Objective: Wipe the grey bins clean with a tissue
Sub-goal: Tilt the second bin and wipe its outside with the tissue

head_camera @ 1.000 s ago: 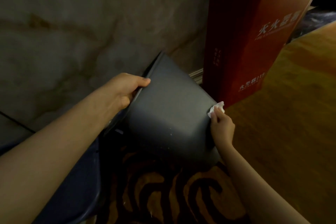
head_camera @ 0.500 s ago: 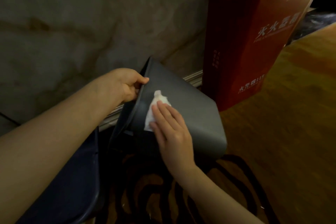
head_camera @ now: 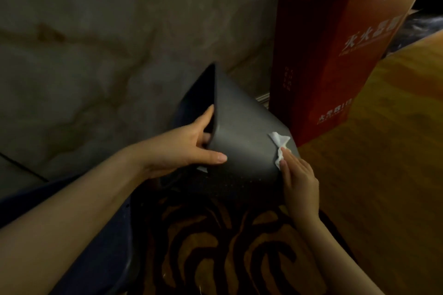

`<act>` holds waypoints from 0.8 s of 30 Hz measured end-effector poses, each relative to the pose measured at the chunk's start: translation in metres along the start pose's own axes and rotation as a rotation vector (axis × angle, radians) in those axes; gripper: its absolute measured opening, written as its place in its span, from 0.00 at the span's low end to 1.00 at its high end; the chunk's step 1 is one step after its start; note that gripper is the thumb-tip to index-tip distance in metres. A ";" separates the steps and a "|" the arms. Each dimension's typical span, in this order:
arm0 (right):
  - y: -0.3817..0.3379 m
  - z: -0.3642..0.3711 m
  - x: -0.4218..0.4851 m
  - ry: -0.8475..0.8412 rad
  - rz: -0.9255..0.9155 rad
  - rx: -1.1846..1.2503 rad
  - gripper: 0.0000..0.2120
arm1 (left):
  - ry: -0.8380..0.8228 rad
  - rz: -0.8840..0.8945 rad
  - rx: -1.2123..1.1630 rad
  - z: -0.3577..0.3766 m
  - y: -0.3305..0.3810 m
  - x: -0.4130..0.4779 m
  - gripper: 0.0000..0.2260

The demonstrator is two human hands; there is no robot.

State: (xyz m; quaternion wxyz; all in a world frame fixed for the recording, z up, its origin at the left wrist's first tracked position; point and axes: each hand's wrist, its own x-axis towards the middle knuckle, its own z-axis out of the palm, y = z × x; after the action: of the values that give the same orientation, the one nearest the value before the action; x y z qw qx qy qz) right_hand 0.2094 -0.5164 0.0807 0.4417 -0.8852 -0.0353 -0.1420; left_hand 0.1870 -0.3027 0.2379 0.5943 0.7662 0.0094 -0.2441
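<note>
One grey bin (head_camera: 242, 141), smooth tapered plastic, tipped sideways left of the red carton (head_camera: 323, 55); interior too dark to tell. Left hand (head_camera: 182, 146) grips its rim; right hand (head_camera: 299, 179), fingers flat, presses crumpled white tissue (head_camera: 279, 148) against it.

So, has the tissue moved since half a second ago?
Yes. The tissue under the right hand slid right along the grey bin, from its rim to its base end, nearer the red box.

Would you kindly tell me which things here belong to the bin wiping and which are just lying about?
In the job: grey bin, tilted, left hand holding its rim; white tissue, pressed to the bin's side by the right hand.
Lying about: red box beside the bin; striped fabric below.
</note>
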 end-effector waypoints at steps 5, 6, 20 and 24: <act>-0.008 -0.005 0.011 -0.014 0.032 0.056 0.16 | 0.167 0.151 0.033 0.009 0.003 0.003 0.38; -0.012 -0.006 0.012 -0.009 0.033 0.081 0.16 | 0.197 0.172 0.032 0.010 0.006 0.004 0.37; -0.109 -0.024 0.012 0.114 -0.372 0.170 0.21 | 0.421 0.135 0.068 0.030 0.068 0.036 0.26; -0.097 -0.023 0.007 0.154 -0.349 0.135 0.20 | 0.426 0.120 0.000 0.024 0.074 0.031 0.09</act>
State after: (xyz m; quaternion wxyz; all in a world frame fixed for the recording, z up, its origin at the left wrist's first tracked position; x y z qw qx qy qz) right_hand 0.1927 -0.4760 0.1703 0.4700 -0.8206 -0.1636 -0.2809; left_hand 0.2281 -0.3547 0.2886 0.5924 0.7997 0.0892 -0.0407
